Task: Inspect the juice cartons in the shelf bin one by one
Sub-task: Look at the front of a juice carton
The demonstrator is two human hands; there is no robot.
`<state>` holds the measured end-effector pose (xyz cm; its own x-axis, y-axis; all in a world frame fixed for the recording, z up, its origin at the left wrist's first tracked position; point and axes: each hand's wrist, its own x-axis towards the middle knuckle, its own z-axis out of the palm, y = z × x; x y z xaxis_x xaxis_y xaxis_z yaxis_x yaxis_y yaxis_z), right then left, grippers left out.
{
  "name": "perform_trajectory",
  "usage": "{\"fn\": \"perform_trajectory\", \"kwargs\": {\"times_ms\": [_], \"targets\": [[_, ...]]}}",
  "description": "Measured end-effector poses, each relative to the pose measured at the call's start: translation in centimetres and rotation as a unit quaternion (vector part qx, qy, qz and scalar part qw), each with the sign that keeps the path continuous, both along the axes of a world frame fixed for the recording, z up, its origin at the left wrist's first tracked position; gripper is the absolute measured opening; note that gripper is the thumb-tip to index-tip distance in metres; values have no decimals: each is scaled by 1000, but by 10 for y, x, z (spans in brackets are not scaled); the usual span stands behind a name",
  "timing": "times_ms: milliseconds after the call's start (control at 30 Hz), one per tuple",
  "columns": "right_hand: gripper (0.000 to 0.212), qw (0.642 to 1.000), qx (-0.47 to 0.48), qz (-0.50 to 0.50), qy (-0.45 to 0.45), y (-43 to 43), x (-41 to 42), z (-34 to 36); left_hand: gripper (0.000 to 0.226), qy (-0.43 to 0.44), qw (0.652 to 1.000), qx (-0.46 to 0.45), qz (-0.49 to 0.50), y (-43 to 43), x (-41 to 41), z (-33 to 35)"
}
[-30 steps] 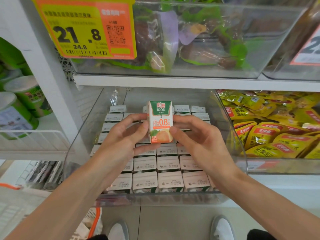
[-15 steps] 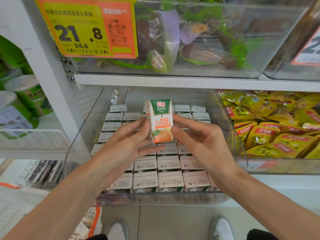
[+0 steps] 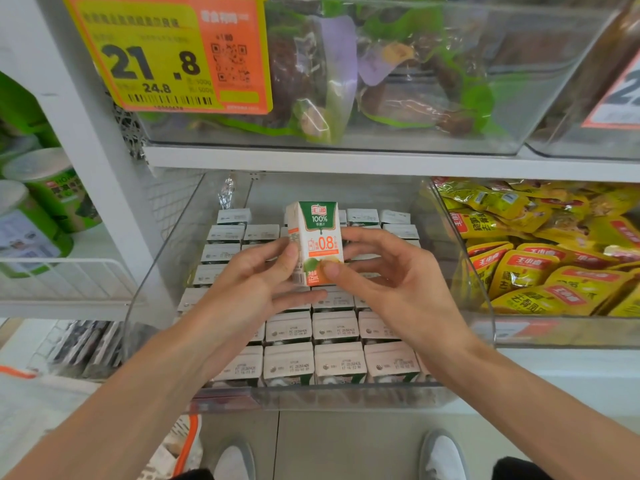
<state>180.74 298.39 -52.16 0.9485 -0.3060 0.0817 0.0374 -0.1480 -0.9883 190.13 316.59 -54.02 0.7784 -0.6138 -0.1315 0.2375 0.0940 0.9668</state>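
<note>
At frame centre, we see the left hand (image 3: 256,278) and right hand (image 3: 388,282) pinching one upright juice carton (image 3: 317,239) above the clear shelf bin (image 3: 311,396). Its white front shows a green top, "100%", an orange "0.8" and fruit artwork.

Shelf bin (image 3: 311,396), centre of frame: juice cartons (image 3: 339,363) stand in rows inside it. Held carton (image 3: 320,237), upright, above the rows, between left hand (image 3: 249,282) and right hand (image 3: 391,282), both touching it. Pouches (image 3: 540,265): in the bin just right. Upper bin (image 3: 519,98): on the shelf above. Price tag (image 3: 156,57): on its front, upper left. Canisters (image 3: 38,209): left edge.
</note>
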Motion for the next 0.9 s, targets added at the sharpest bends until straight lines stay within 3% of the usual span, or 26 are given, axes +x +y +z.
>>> {"fn": "perform_trajectory", "kwargs": {"times_ms": [200,333,567,733,900], "targets": [[35,1000,8,0,12,-2,0,2,60,-4,1000,15,12,0,-1,5],[24,998,32,46,27,1,0,4,53,-28,999,17,-5,0,-4,8],[34,997,59,41,12,0,2,-1,77,-30,999,14,9,0,-4,11],[22,998,38,46,-22,1,1,-5,59,13,1000,-2,14,1,-3,14],[18,999,1,28,-27,0,1,-6,57,15,1000,6,16,3,-4,15]]}}
